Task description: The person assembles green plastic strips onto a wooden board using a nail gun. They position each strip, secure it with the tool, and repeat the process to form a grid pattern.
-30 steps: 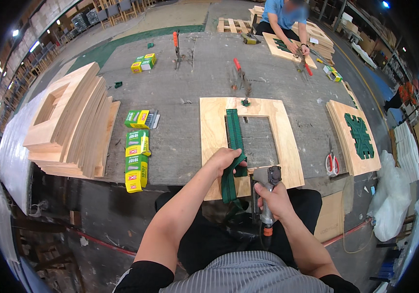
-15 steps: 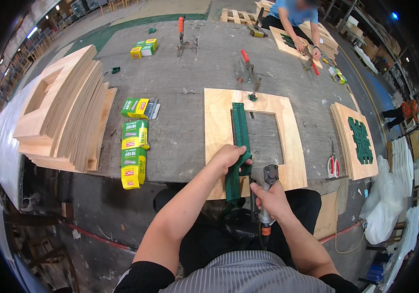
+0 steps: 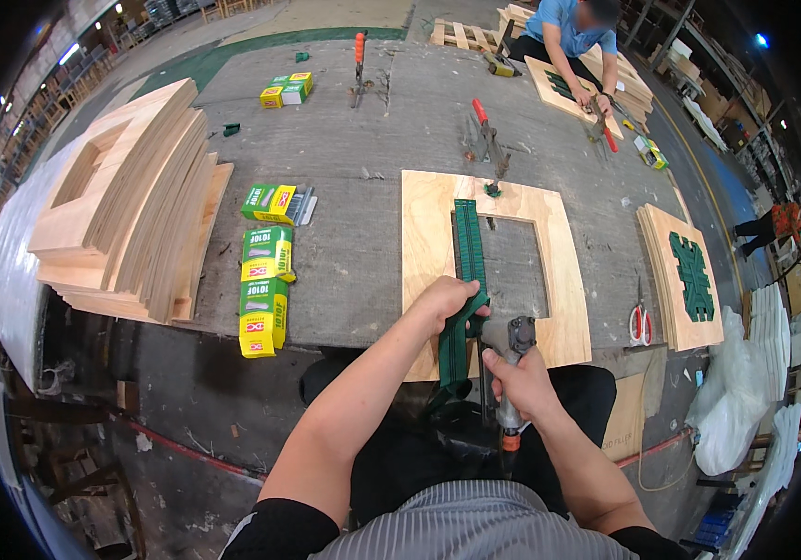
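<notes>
A plywood panel (image 3: 564,271) with a rectangular opening lies before me at the near edge of the table. Along the left side of the opening runs a green webbing strap (image 3: 468,238), its loose end hanging past the panel's near edge. My left hand (image 3: 452,301) is closed on the strap, thumb and fingers pinching it over the panel. Just to the right, my right hand (image 3: 523,381) wraps round the grip of a grey pneumatic staple gun (image 3: 512,338), held beside the strap near the panel's front edge. The gun's nose is partly hidden.
Cut-out panels (image 3: 130,205) are stacked at left, near yellow-green staple boxes (image 3: 268,254). Red-handled scissors (image 3: 640,325) lie beside a panel with woven green straps (image 3: 692,277). A red-handled toggle clamp (image 3: 488,138) stands behind my panel. A co-worker (image 3: 573,42) handles another panel at far right.
The view has shifted slightly, so the table appears a little farther right. My hands keep hold of the strap and the staple gun, with little movement.
</notes>
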Demonstrator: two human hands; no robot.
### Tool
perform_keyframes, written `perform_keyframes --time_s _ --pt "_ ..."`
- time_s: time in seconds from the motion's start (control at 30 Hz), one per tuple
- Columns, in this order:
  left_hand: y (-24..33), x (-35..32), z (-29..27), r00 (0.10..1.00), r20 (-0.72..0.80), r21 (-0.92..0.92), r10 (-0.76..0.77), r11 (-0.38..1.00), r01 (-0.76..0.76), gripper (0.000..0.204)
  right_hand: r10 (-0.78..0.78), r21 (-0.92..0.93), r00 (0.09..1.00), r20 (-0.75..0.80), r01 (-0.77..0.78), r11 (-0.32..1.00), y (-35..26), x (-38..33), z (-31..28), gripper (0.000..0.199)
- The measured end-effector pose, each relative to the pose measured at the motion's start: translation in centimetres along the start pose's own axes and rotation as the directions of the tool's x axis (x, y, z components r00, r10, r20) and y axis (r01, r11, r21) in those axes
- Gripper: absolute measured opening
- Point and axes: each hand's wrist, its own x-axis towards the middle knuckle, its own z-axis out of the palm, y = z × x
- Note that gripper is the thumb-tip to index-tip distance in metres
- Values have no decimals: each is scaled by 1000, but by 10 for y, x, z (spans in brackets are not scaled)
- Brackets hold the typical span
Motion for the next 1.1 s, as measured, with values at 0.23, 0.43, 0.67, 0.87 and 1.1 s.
perform_keyframes --time_s 0.23,0.43,0.67,0.87,1.1 --pt "-3 4 -4 1000 7 -8 12 1000 -12 39 -58 7 998 24 57 998 -3 -2 8 28" --pt "-2 2 -2 1000 2 -10 -28 1000 28 40 -55 52 997 50 52 997 1 4 -2 24" --pt "-13 -8 2 991 -46 61 122 991 -119 41 29 381 981 -191 47 923 11 14 -83 29" --pt "-58 -40 28 778 -90 790 622 520 -324 40 18 595 997 -75 30 803 7 64 -171 29" --pt "-94 -80 77 661 -70 932 747 285 -223 22 1 464 1000 -17 7 886 -8 143 -219 31"
